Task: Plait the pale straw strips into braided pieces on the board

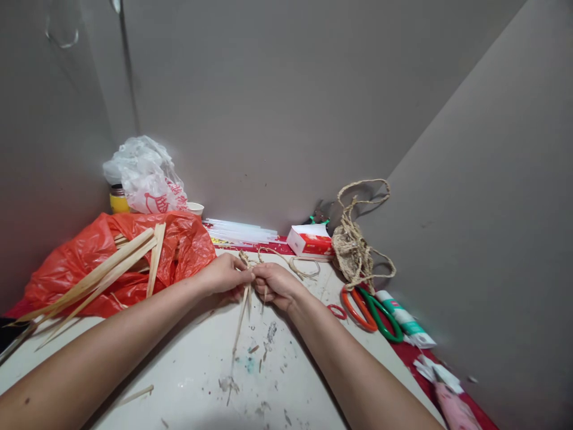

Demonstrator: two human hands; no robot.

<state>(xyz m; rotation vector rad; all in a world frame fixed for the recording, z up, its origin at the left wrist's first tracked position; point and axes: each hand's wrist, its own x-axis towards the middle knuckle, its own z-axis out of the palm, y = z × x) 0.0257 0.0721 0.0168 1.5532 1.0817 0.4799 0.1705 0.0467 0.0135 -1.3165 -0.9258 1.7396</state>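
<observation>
Both of my hands meet over the white board, gripping a thin cord of dried plant strips (240,322). My left hand (226,276) is closed, its thumb and fingertips pinching the cord. My right hand (278,285) is closed too, pressed against the left fingertips with its fingers curled around the cord. Loose strip ends hang below the hands onto the board. A small knotted part shows just above the fingers. Beyond the right hand, a thin cord loop (307,275) lies on the board; whether it joins the held piece is hidden.
Dried strips (107,263) lie on a red plastic bag (199,239) at left. Behind are a white plastic bag (147,173), clear sticks (242,230) and a red-white box (313,240). A woven straw bag (351,254), orange loop (358,310), green loop (380,316) and tube (405,316) stand right.
</observation>
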